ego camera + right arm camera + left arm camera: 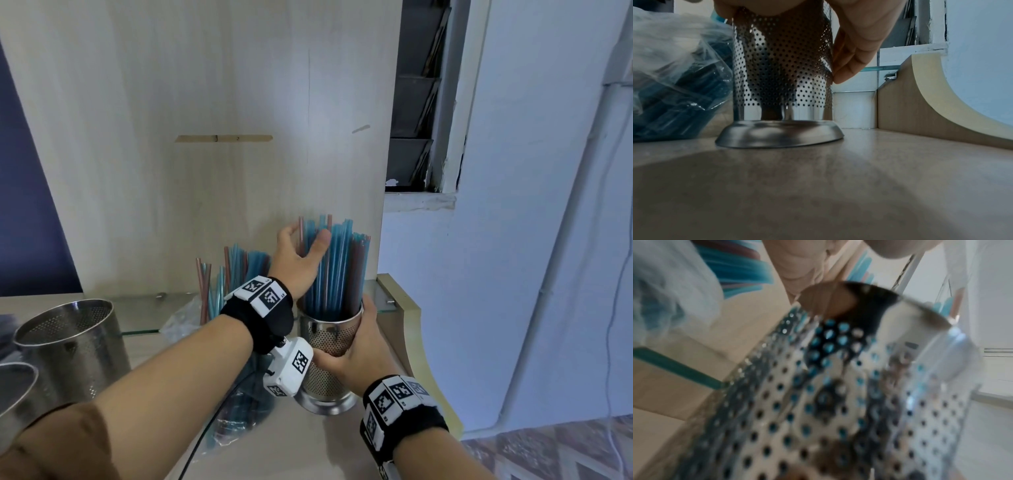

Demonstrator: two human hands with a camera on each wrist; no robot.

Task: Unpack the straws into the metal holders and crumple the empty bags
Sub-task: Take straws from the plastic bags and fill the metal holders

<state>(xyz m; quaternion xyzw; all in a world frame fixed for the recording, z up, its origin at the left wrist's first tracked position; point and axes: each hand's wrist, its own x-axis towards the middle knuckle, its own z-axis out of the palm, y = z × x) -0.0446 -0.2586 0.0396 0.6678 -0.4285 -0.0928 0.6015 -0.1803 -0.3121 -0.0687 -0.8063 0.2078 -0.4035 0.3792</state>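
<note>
The right hand wraps around the perforated metal holder, thumb on the near side and fingers curled round the far side, so it grips the cylinder about its middle. The holder stands upright on its flared base on the counter, near the counter's right edge, beside the curved wooden side panel. A bundle of blue and reddish straws stands in it, rising well above the rim.

The left hand is up at the straws, thumb in front and fingers behind, loosely cupped around the upper part of the bundle; whether it squeezes them or only touches cannot be told.

Just left of the holder lies a clear plastic bag with dark blue straws inside, touching or nearly touching the holder's wall. Behind the left wrist more straws stand near the back of the counter. At the left edge stand an empty perforated holder and part of another in front of it
</note>
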